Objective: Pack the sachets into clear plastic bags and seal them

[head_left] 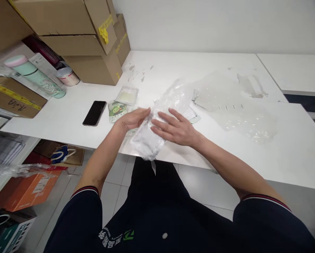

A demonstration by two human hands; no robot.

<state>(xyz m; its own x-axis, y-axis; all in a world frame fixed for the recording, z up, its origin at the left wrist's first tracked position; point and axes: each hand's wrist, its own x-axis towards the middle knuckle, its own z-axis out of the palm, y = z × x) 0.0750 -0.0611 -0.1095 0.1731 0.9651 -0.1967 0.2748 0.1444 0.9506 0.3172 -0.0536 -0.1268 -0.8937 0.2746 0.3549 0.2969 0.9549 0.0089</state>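
A bundle of clear bubble wrap (149, 138) slants over the front edge of the table, its near end hanging slightly past it. My left hand (136, 118) grips its left side, thumb raised along the top and the other fingers partly hidden by the plastic. Flat on top of the wrap lies my right hand (174, 128), fingers stretched out and apart. What is inside the wrap, if anything, I cannot make out. Under and beside it are a green packet with a kiwi picture (116, 111) and a printed packet (192, 115).
More clear bubble wrap (233, 105) spreads to the right. A phone (94, 113) and a small clear box (127, 95) lie left of my hands. Cardboard boxes (91, 65), a mint flask (36, 77) and a tin (67, 76) stand farther left on the white table (67, 116).
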